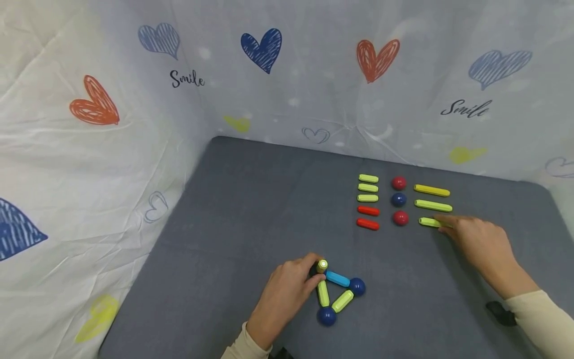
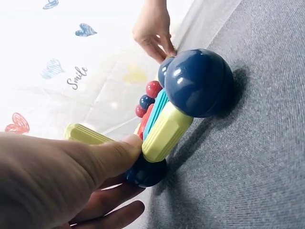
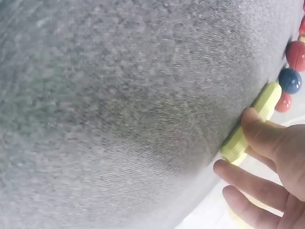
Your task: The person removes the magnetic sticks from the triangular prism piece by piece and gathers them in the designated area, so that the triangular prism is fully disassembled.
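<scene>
A triangle of three dark blue balls joined by a blue rod [image 1: 338, 278] and two light green rods [image 1: 343, 301] lies on the grey table. At its upper left corner, my left hand [image 1: 287, 291] grips the ball, from which another green rod [image 1: 322, 266] sticks up; the left wrist view shows that ball [image 2: 146, 172] partly behind the thumb. Over on the right, my right hand [image 1: 482, 244] pinches a long light green rod [image 1: 429, 222], the lowest of three long rods. The right wrist view has this rod [image 3: 267, 101] between thumb and fingers, at the table surface.
Behind the triangle, short green rods [image 1: 367, 188] and two red rods [image 1: 368, 224] lie in a column. Beside them are two red balls [image 1: 400, 218] and a blue ball [image 1: 398, 200], then a yellow rod [image 1: 431, 190] and a long green rod [image 1: 433, 205]. A printed cloth [image 1: 287, 99] hangs behind.
</scene>
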A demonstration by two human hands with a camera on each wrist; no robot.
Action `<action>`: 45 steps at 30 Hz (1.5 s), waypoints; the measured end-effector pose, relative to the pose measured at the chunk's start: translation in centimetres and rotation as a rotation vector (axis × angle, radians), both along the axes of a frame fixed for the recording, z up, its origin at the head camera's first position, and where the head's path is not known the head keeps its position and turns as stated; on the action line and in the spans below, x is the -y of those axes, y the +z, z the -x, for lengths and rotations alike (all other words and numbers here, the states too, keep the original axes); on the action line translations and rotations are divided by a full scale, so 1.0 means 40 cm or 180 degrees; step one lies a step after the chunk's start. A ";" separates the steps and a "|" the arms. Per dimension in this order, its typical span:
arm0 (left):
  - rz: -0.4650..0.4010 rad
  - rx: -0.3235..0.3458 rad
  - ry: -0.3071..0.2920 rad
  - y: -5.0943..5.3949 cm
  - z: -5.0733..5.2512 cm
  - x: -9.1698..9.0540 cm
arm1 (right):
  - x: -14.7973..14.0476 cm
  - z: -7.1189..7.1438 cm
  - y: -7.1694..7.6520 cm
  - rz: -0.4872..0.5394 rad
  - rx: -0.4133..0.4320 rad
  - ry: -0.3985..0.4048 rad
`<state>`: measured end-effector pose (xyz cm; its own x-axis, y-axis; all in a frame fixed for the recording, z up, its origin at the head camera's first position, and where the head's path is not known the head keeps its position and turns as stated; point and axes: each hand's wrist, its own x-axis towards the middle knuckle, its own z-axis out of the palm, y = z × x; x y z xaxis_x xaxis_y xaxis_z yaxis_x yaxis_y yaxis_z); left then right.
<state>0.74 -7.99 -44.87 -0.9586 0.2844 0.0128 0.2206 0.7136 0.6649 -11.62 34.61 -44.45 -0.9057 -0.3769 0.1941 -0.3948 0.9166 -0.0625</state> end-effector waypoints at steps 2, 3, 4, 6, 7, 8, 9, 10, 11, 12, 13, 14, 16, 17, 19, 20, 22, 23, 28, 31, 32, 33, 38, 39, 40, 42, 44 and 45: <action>-0.0008 0.0004 0.0007 0.000 -0.001 0.002 | 0.002 0.000 0.005 -0.0045 0.0005 -0.0016; -0.0013 0.0012 0.0011 0.000 -0.001 0.002 | 0.005 0.000 0.010 -0.0071 -0.0025 -0.0017; -0.0019 0.0020 0.0015 0.000 0.000 0.002 | 0.010 -0.001 0.017 -0.0085 -0.0074 -0.0004; -0.0019 0.0030 0.0026 0.002 0.000 0.002 | 0.027 -0.005 0.035 -0.0075 -0.0230 0.0057; -0.0016 0.0039 0.0029 0.002 0.000 0.003 | 0.041 -0.011 0.046 -0.0049 -0.0307 0.0089; -0.0017 0.0048 0.0032 0.003 0.000 0.003 | 0.058 -0.017 0.058 -0.0015 -0.0363 0.0121; -0.0015 0.0048 0.0033 0.003 0.000 0.004 | 0.078 -0.025 0.070 0.0044 -0.0435 0.0184; -0.0011 0.0048 0.0035 0.003 0.000 0.004 | 0.102 -0.033 0.081 0.0114 -0.0470 0.0253; -0.0012 0.0046 0.0037 0.004 -0.001 0.004 | 0.128 -0.043 0.091 0.0203 -0.0490 0.0340; -0.0012 0.0045 0.0041 0.003 -0.001 0.005 | 0.155 -0.053 0.101 0.0294 -0.0479 0.0425; -0.0012 0.0040 0.0043 0.002 -0.001 0.005 | 0.184 -0.064 0.109 0.0362 -0.0448 0.0502; -0.0014 0.0033 0.0042 0.002 -0.001 0.004 | 0.213 -0.074 0.114 0.0447 -0.0412 0.0607; -0.0016 0.0025 0.0041 0.001 -0.001 0.004 | 0.269 -0.095 0.119 0.0604 -0.0340 0.0822; -0.0012 0.0021 0.0044 0.001 -0.001 0.004 | 0.297 -0.107 0.119 0.0672 -0.0291 0.0914; 0.0008 0.0019 0.0038 0.000 0.000 0.003 | 0.349 -0.130 0.114 0.0771 -0.0166 0.1066; 0.0016 0.0022 0.0031 0.000 0.000 0.003 | 0.373 -0.142 0.110 0.0825 -0.0085 0.1129; 0.0036 0.0022 0.0017 -0.001 0.000 0.002 | 0.414 -0.165 0.100 0.0916 0.0077 0.1221; 0.0051 0.0015 0.0010 -0.002 0.001 0.001 | 0.433 -0.174 0.095 0.0951 0.0160 0.1256; 0.0029 -0.0057 -0.0028 -0.006 0.001 -0.001 | 0.494 -0.195 0.077 0.1101 0.0485 0.1410; 0.0026 -0.0121 -0.0039 -0.008 0.001 -0.002 | 0.514 -0.201 0.067 0.1173 0.0515 0.1498; 0.0038 -0.0136 -0.0040 -0.008 0.001 -0.002 | 0.518 -0.203 0.064 0.1197 0.0500 0.1521; 0.0061 -0.0152 -0.0038 -0.008 0.001 -0.002 | 0.521 -0.204 0.061 0.1210 0.0474 0.1533; 0.0121 -0.0160 -0.0045 -0.007 0.003 -0.002 | 0.529 -0.211 0.048 0.1211 0.0304 0.1545; 0.0123 -0.0161 -0.0046 -0.006 0.003 -0.001 | 0.530 -0.213 0.046 0.1216 0.0260 0.1552; 0.0129 -0.0162 -0.0048 -0.006 0.004 -0.001 | 0.532 -0.214 0.044 0.1222 0.0214 0.1561; 0.0144 -0.0158 -0.0040 -0.005 0.004 0.001 | 0.536 -0.218 0.041 0.1238 0.0099 0.1594; 0.0144 -0.0129 -0.0031 -0.004 0.004 0.004 | 0.540 -0.224 0.037 0.1250 -0.0003 0.1632; 0.0140 -0.0107 -0.0029 -0.004 0.004 0.005 | 0.543 -0.228 0.036 0.1250 -0.0047 0.1644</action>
<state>0.58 -8.20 -45.01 -0.9553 0.2940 0.0321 0.2488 0.7400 0.6249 -2.49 12.89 -43.01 -0.6230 -0.6617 0.4173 -0.7822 0.5185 -0.3455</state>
